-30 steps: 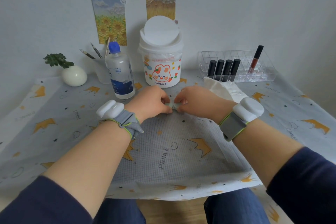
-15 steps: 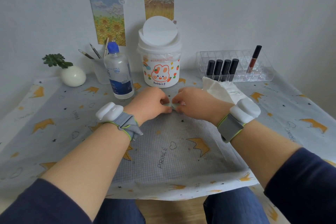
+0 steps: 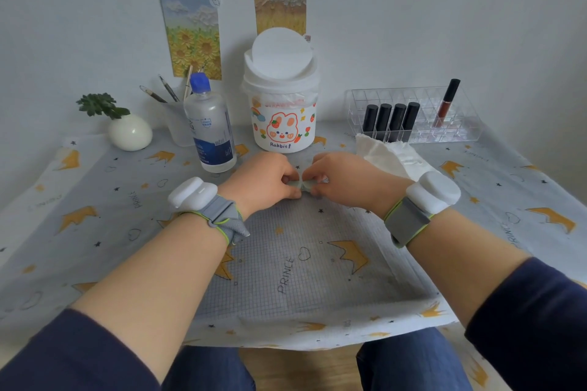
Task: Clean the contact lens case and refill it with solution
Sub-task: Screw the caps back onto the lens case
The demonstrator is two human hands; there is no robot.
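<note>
A small pale green contact lens case (image 3: pixel 301 185) lies on the table between my two hands, mostly covered by fingers. My left hand (image 3: pixel 263 179) pinches its left end with curled fingers. My right hand (image 3: pixel 341 179) pinches its right end the same way. The solution bottle (image 3: pixel 209 130), clear with a blue cap and blue label, stands upright just behind my left hand. A white cloth (image 3: pixel 390 155) lies crumpled behind my right hand.
A white rabbit-print bin (image 3: pixel 281 105) with a swing lid stands at the back centre. A clear organizer (image 3: pixel 413 117) with lipsticks sits at back right. A pencil cup (image 3: pixel 174 120) and a small plant in a white vase (image 3: pixel 128 132) are at back left.
Both hands stay on the case at the same spot; the fingers shift only slightly. The view has moved a little.
</note>
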